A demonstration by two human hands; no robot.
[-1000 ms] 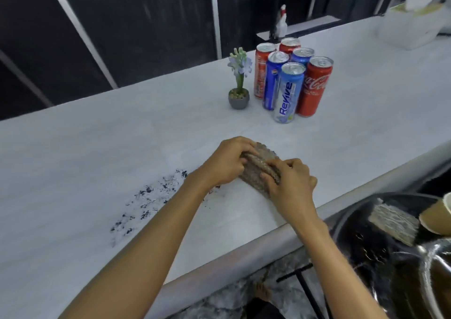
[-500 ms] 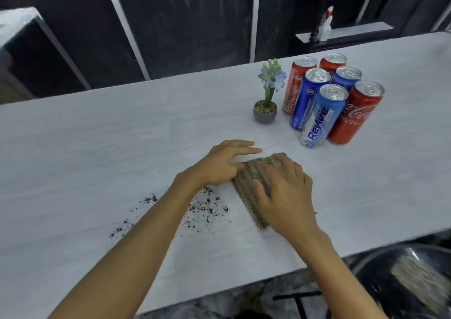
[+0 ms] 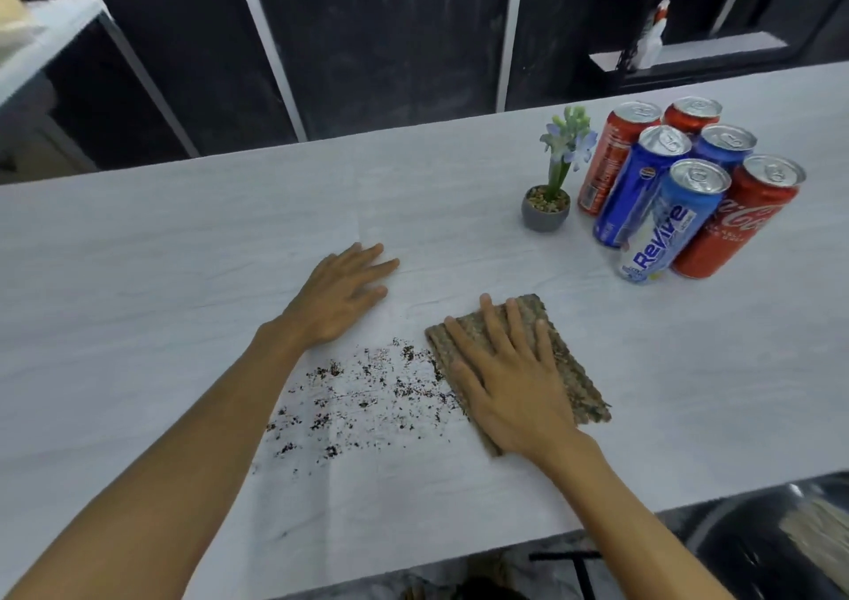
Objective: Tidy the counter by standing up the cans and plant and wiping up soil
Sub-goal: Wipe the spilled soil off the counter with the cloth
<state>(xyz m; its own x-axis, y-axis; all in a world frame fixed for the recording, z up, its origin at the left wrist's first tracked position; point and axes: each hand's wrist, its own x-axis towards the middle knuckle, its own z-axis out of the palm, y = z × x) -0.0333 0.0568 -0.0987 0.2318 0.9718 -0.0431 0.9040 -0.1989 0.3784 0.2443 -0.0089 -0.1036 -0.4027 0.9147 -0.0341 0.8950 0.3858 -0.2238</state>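
- Pale counter (image 3: 138,255), dark panels behind; bottom-right objects blurred, unreadable.
- 6 cans (image 3: 684,190) upright, 1 plant (image 3: 549,199) just beside.
- Soil (image 3: 363,392) scattered between forearms.
- Right hand (image 3: 514,383) flat, open on cloth (image 3: 569,370); part of cloth hidden.
- Left hand (image 3: 340,296) open, palm down.

Legible text, head view:
- Light blue and white can (image 3: 671,222), front of the cluster on the counter (image 3: 183,241): "Revive" in blue letters running up the side. Smaller print below it too small to read.
- Red can (image 3: 739,218), touching it on the right: white Coca-Cola script, partly hidden by the first.
- Dark blue can (image 3: 636,186) behind: small round logo, unreadable.
- Rear red can (image 3: 613,158): fine-print panel, illegible.
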